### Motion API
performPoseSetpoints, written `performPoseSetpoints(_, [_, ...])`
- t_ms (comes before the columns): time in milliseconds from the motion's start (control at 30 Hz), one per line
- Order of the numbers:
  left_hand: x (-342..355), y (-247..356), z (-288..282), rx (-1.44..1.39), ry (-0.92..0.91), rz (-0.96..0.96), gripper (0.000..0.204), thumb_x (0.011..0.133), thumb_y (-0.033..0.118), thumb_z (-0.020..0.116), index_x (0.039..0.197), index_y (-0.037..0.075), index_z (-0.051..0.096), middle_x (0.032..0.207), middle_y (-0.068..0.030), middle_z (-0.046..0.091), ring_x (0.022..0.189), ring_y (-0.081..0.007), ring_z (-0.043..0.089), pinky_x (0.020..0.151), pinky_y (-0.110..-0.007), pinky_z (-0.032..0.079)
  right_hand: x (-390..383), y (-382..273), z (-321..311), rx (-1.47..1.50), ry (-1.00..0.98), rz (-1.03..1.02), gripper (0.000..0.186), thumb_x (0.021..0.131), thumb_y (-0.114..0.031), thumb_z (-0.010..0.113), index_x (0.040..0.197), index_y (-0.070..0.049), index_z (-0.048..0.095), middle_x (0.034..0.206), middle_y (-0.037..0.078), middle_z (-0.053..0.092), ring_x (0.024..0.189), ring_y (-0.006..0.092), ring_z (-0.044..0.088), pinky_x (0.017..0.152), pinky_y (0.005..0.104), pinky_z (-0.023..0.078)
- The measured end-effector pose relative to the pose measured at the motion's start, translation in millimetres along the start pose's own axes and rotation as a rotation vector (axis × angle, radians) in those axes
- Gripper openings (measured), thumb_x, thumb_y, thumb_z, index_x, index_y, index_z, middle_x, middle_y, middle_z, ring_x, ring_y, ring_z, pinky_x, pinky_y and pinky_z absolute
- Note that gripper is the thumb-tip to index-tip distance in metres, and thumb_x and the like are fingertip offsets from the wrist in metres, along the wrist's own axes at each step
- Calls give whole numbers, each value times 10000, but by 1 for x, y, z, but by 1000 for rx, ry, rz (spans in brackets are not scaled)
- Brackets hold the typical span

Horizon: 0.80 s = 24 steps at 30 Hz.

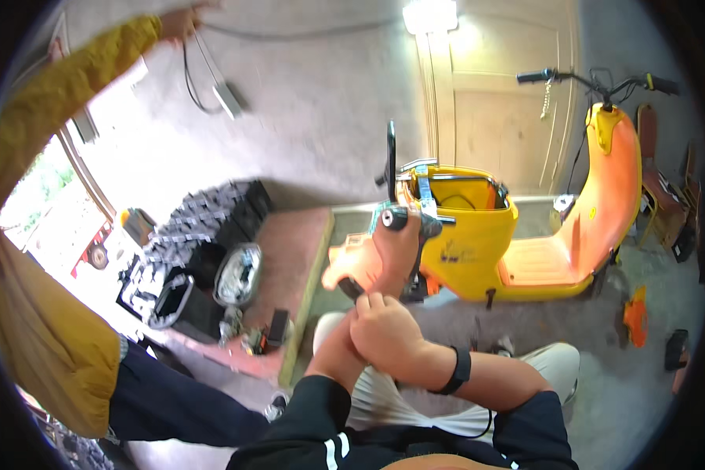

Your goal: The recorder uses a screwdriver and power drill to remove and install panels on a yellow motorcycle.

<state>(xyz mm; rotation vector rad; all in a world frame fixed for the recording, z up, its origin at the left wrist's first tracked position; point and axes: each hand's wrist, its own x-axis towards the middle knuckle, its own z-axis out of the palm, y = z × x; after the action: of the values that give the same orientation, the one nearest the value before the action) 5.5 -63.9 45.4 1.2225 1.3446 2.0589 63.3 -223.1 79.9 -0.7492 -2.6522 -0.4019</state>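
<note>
My left hand (395, 254) is raised at the rear of the yellow scooter (470, 251), closed around a black-and-teal tool (393, 218); its exact kind is unclear. My right hand (380, 329), a dark band on its wrist, lies closed over my left wrist, fingers curled on it. A pale orange panel (345, 258) shows just left of my left hand. The scooter has an open yellow body compartment (462, 200) below an upright black bar (392, 145).
A person in mustard top (47, 329) stands at left, arm raised to a cable. A pink platform (305, 243) holds black cases (219, 211), a bin (239, 274) and tools. An orange part (634, 317) lies right on the floor; chairs (662, 204) stand behind the scooter.
</note>
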Motion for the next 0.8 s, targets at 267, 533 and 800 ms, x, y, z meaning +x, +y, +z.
performPoseSetpoints(267, [10, -12, 8, -20, 32, 58, 228, 828, 222, 749, 879, 17, 665, 763, -55, 681, 685, -104, 618, 655, -297, 515, 8, -26, 5, -110, -25, 222, 149, 759, -175, 633, 776, -50, 712, 839, 110, 646, 795, 236, 643, 650, 305, 541])
performPoseSetpoints(533, [4, -10, 12, 224, 20, 25, 339, 763, 285, 762, 921, 1, 665, 833, -129, 711, 791, -209, 684, 759, -358, 530, 9, -18, 6, -126, -20, 264, 112, 735, -163, 635, 752, -84, 713, 769, 81, 677, 743, 216, 674, 634, 320, 521])
performPoseSetpoints(800, [-10, 9, 29, 337, 34, 103, 299, 769, 268, 748, 848, -9, 669, 750, -123, 698, 702, -197, 673, 668, -357, 520, -1, 19, -14, 230, -6, 164, 107, 745, -167, 650, 743, -127, 750, 746, 77, 711, 750, 225, 705, 612, 356, 528])
